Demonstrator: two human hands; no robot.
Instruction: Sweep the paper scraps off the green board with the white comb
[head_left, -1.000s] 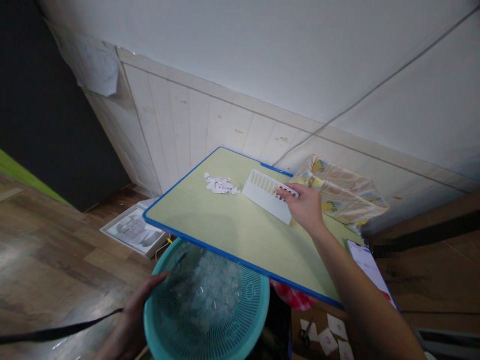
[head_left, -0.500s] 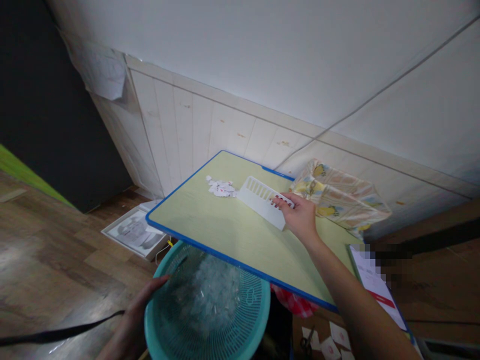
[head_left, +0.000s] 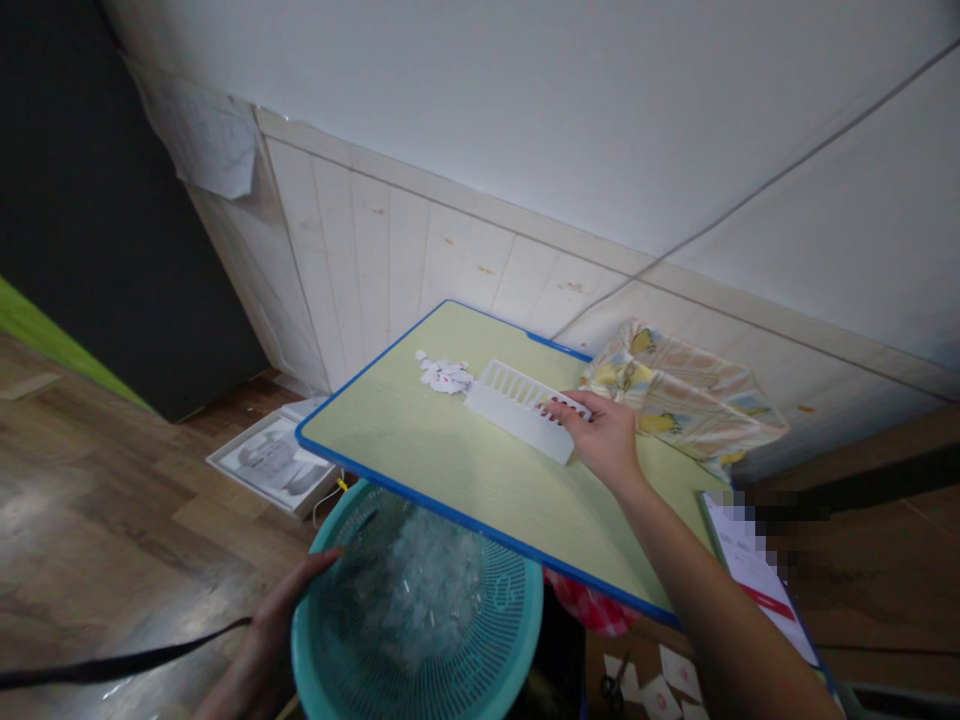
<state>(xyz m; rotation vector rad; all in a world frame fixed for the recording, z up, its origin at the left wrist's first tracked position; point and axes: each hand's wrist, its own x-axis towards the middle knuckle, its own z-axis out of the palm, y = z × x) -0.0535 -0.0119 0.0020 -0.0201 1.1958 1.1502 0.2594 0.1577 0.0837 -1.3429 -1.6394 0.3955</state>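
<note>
My right hand [head_left: 604,435] grips the right end of a white slotted plastic holder [head_left: 517,425], its dark-nailed fingers over the slots. The holder's left end touches or nearly touches a small pile of torn white paper scraps [head_left: 446,377] on the yellow-green table [head_left: 375,420]. Below the table's near edge, my left hand [head_left: 300,590] is closed on the left rim of a turquoise plastic basket [head_left: 529,640]. Inside the basket lies a mass of clear, crumpled plastic bits [head_left: 427,580].
A patterned cloth cover [head_left: 679,385] sits at the table's back right, by the wall. A notebook or printed sheet [head_left: 757,560] lies at the right edge. An open white box [head_left: 274,460] rests on the floor at left. Scissors [head_left: 615,685] and paper cards [head_left: 679,670] lie lower right.
The white holder has turned slightly, its left end swinging a little toward me beside the scraps. My left hand still holds the basket rim. The whole view has shifted slightly.
</note>
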